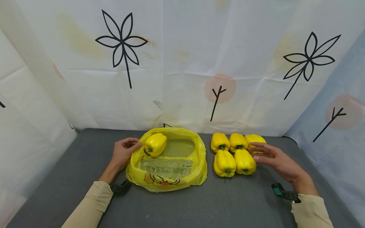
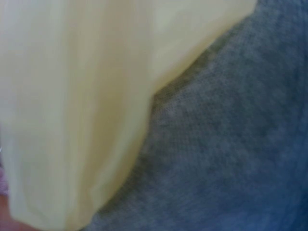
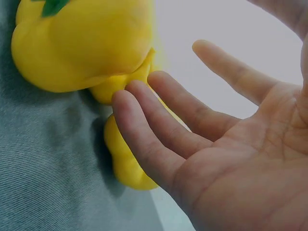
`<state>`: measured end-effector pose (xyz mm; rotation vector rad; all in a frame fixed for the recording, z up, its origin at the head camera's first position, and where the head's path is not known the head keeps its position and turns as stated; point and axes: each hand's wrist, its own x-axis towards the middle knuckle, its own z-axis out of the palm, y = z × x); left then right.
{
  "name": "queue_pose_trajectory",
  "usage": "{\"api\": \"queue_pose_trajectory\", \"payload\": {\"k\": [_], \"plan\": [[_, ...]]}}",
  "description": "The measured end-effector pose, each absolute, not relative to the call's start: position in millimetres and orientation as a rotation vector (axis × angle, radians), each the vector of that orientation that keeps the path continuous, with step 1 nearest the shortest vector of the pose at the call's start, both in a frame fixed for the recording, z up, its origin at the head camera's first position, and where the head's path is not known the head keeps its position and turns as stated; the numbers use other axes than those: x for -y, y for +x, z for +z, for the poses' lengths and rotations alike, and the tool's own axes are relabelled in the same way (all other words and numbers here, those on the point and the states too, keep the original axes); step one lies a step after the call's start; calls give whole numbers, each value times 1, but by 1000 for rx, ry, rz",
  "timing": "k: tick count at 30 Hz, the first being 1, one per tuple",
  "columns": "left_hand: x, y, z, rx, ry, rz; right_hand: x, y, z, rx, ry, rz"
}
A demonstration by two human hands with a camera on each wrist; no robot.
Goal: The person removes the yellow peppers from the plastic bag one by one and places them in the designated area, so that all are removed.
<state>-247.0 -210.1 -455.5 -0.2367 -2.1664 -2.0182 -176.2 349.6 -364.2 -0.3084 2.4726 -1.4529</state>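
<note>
A yellow plastic bag (image 1: 168,186) lies with its mouth spread wide on the grey table. Inside it, at the left, rests one yellow bell pepper (image 1: 155,145). My left hand (image 1: 124,154) pinches the bag's left rim between thumb and fingers. In the left wrist view, pale folds of the bag (image 2: 82,110) fill the left side and hide most of that hand. Several more yellow bell peppers (image 1: 224,163) stand in two rows right of the bag. Beside the right end of these rows, my right hand (image 1: 272,158) reaches with fingers extended, close to a front pepper (image 3: 96,43), holding nothing.
Grey cloth covers the table (image 1: 199,209). Behind it hangs a white curtain (image 1: 182,57) printed with flowers, and more fabric closes off both sides. Dark straps (image 1: 120,188) circle both wrists.
</note>
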Motion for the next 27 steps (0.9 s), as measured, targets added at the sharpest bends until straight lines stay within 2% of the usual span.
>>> {"api": "queue_pose_trajectory", "payload": {"k": [19, 27], "plan": [[210, -246, -453, 2169, -234, -2035, -332, -170, -341, -2644, -364, -1520], [203, -230, -430, 2168, -261, -2044, -312, -168, -326, -2588, -484, -1605]]}}
